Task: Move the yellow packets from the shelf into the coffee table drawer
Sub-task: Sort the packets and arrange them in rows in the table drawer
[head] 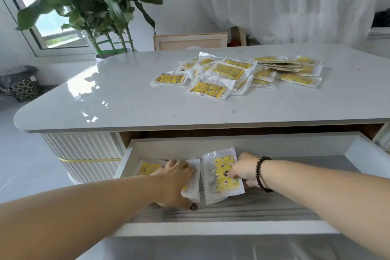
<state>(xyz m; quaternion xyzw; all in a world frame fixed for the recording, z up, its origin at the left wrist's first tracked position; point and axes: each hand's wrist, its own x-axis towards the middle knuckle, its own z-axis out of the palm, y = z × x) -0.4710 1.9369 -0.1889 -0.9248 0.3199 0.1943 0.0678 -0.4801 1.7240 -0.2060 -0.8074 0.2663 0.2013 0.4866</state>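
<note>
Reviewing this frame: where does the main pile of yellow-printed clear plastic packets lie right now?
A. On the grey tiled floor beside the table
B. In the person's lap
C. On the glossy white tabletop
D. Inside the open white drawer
C. The pile of yellow packets lies on the glossy white tabletop, while only the few under the left hand and in the right hand are in the open white drawer.

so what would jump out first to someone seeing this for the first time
Probably the heap of yellow packets on the glossy white table top. Next, both hands in the open drawer below: the left hand presses one packet flat, the right hand pinches another packet.
</note>
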